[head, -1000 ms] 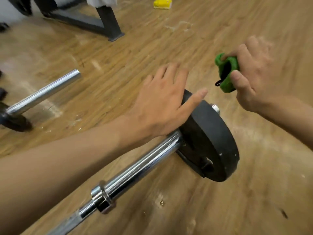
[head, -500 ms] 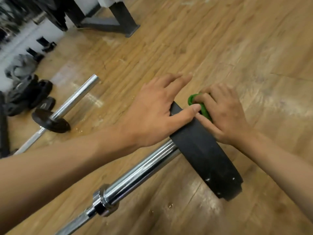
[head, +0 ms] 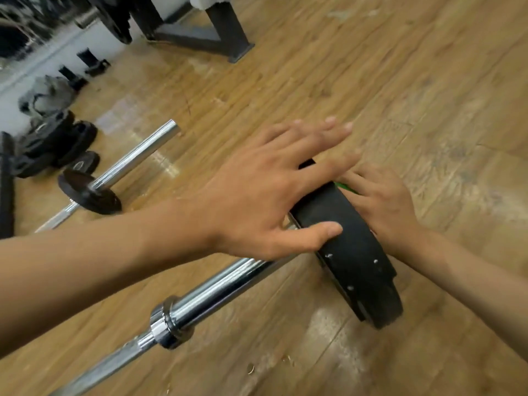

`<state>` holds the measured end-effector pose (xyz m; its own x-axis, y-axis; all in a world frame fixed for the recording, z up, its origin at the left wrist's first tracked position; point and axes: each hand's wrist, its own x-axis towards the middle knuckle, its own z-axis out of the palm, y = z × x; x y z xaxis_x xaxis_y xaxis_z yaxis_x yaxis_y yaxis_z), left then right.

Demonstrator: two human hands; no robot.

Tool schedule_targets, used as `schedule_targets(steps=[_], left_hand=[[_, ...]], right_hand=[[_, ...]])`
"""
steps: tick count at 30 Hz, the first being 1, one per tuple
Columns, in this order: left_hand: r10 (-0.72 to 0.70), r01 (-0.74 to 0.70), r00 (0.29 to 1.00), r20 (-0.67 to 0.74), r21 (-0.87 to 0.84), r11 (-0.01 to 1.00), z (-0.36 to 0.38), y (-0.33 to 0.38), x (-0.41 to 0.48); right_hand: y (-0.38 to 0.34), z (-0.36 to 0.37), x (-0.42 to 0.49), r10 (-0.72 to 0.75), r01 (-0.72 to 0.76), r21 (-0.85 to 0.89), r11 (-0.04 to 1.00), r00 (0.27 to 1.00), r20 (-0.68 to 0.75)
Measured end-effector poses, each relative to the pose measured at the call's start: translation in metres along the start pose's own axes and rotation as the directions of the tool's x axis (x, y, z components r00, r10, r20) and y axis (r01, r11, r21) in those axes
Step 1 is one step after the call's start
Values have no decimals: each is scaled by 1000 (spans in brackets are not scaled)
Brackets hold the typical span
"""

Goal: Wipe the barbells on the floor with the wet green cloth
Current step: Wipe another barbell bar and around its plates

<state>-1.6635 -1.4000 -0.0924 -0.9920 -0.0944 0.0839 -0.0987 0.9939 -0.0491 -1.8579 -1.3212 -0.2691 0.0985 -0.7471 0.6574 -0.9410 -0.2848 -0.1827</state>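
The left hand (head: 257, 201) lies open, fingers spread, on the rim of the black plate (head: 357, 267) of the barbell (head: 217, 290) on the floor (head: 371, 81) — the right hand (head: 383, 204), fingers fairly straight, presses the green cloth (head: 344, 186) against the plate's outer face.

Even, bright indoor light falls from above on the worn wooden plank floor (head: 414, 90), leaving only soft, faint shadows beneath the black round weight plate (head: 360, 270). White glare streaks the thick chromed steel barbell sleeve (head: 217, 290) and the thinner chrome bar (head: 137, 155) beyond. Motion blur smears the left hand (head: 257, 201) at its fingertips (head: 331, 122), and the far upper-left corner is soft.
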Motion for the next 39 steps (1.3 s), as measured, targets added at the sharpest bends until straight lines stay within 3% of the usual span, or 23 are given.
schedule_targets(steps=[4,7,11,13,16,18,20,22,27,31,33,36,39], left_hand=[[-33,29,996,-80,-49,998,13,-1,5],[-40,32,990,-137,-60,998,18,-6,2],[-57,29,969,-241,-117,993,27,-11,6],[-60,16,953,-296,-147,989,30,-16,7],[-67,15,938,-340,-154,988,36,-22,5],[-75,20,932,-355,-156,987,38,-23,7],[-76,21,934,-350,-160,987,38,-24,10],[-78,20,943,-324,-179,984,36,-27,11],[-99,21,931,-351,-218,976,39,-31,6],[-120,45,926,-358,-211,976,41,-35,10],[-121,47,926,-357,-209,977,40,-38,12],[-106,32,927,-360,-205,978,40,-39,10],[-111,28,923,-368,-222,975,41,-40,10]], right_hand=[[-7,-6,-16,12,-32,159,987,991,131],[6,-17,-24,-72,56,71,996,967,244],[-2,-10,7,186,-188,-15,982,953,237],[-12,-3,8,223,-230,0,973,946,234],[2,-12,-9,56,-51,-26,998,946,318],[17,-14,0,88,-70,-75,995,955,282],[20,-8,18,249,-237,-82,968,949,195],[9,3,23,314,-299,-120,947,939,138],[5,-2,-2,97,-71,-119,990,969,229],[7,7,25,312,-297,-136,945,945,103],[-5,20,19,250,-239,-98,966,961,119],[13,9,7,61,-38,-103,994,973,224],[22,0,21,233,-213,-126,969,957,174]])
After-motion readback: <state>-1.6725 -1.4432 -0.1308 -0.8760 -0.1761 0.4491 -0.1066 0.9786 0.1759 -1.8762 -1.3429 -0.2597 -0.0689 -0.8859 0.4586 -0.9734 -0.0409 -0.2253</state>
